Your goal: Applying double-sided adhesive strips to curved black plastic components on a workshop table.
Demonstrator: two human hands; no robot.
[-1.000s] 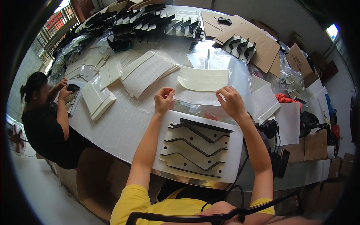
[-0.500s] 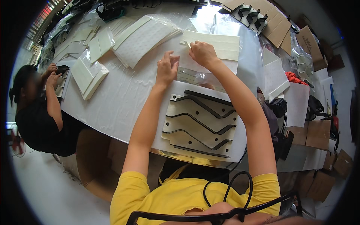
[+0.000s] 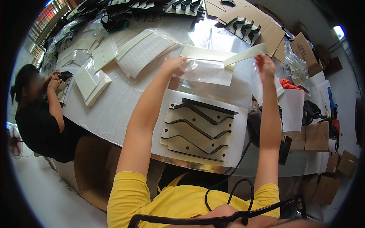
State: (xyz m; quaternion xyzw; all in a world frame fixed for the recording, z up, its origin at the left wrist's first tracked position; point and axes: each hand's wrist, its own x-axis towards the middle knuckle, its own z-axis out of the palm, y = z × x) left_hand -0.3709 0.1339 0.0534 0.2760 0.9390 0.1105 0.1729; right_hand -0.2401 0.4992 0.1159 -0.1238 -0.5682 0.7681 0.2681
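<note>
My right hand (image 3: pixel 266 67) pinches one end of a cream strip (image 3: pixel 248 55), which slants up off a white patterned backing sheet (image 3: pixel 208 71). The strip's lower end still meets the sheet near its right side. Another cream strip (image 3: pixel 203 53) lies along the sheet's far edge. At the sheet's left edge, my left hand (image 3: pixel 175 65) grips it with bent fingers. Closer to me lies a cream panel (image 3: pixel 199 127) with black zigzag ribs and small dark holes; neither hand touches it.
Patterned sheets (image 3: pixel 142 51) and bagged cream pads (image 3: pixel 89 81) lie to the left. A ribbed panel (image 3: pixel 243 30) rests on cardboard (image 3: pixel 272 28) at the far right. A co-worker (image 3: pixel 42 114) handles a similar panel at the left. A black cable (image 3: pixel 240 161) crosses the near table edge.
My right hand has moved right, lifting the cream strip partly off the sheet. My left hand has come onto the sheet's left edge. The view has shifted slightly.
</note>
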